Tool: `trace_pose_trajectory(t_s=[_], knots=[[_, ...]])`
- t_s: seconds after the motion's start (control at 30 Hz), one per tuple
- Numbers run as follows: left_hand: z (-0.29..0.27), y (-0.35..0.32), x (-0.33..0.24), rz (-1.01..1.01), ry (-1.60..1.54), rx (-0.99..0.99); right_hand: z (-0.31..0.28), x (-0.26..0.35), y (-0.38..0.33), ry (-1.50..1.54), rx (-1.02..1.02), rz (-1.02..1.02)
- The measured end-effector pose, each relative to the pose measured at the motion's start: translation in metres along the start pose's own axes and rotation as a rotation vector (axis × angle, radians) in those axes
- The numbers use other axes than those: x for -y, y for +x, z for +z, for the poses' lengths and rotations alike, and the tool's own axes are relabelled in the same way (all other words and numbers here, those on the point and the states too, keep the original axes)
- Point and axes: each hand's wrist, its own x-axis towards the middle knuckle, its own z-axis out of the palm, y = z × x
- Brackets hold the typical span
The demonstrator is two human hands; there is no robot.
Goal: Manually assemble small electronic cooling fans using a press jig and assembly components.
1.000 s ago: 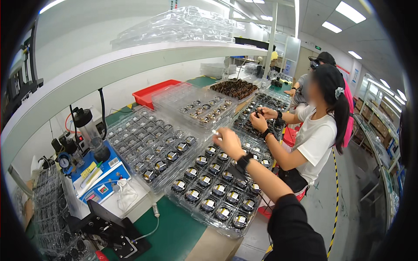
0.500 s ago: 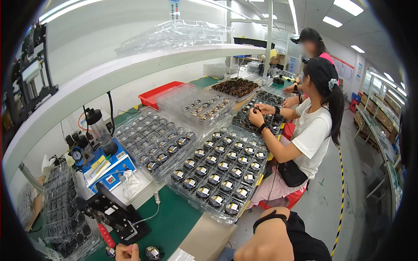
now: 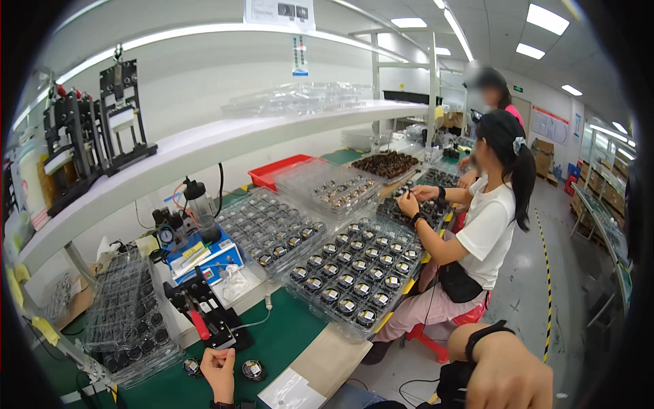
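My left hand (image 3: 219,370) is at the near edge of the green bench, thumb and fingers drawn together in a pinch; whatever may be between them is hidden. On either side of it lies a round black part with a pale label, one left part (image 3: 192,367) and one right part (image 3: 253,370). Just beyond my fingers stands a black hand press (image 3: 208,310) with a red lever handle (image 3: 199,325). My right hand (image 3: 511,371), a black band at its wrist, hangs off the bench at the lower right. Only its back shows plainly; its fingers bend down out of sight.
A clear tray (image 3: 347,326) of round labelled parts lies mid-bench, with another clear tray (image 3: 231,225) behind it. Left of the press are stacked trays (image 3: 129,320) and a blue device (image 3: 204,259). Cardboard (image 3: 340,354) covers the near edge. A seated co-worker (image 3: 490,211) works at the right.
My view has tilted up and turned left, so the bench appears farther right. More of my left hand shows beside the press. My right hand appears farther right.
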Motion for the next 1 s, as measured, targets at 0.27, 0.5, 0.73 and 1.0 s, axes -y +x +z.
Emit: trace_pose_trajectory(t_s=[0.27, 0.5, 0.73, 1.0], knots=[[-0.005, 0.005, 0.014, 0.024, 0.025, 0.036, 0.037, 0.003, -0.048, -0.101, 0.056, 0.468], [-0.003, 0.011, 0.018, 0.001, 0.083, 0.078, 0.094, -0.078, -0.148, -0.858, -0.044, 1.674], [-0.002, 0.010, 0.018, -0.126, 0.083, 0.159, 0.092, -0.167, -0.200, -0.843, -0.158, 1.558], [-0.003, 0.008, 0.028, -0.205, 0.142, 0.236, 0.117, -0.235, -0.206, -0.985, -0.347, 1.526]])
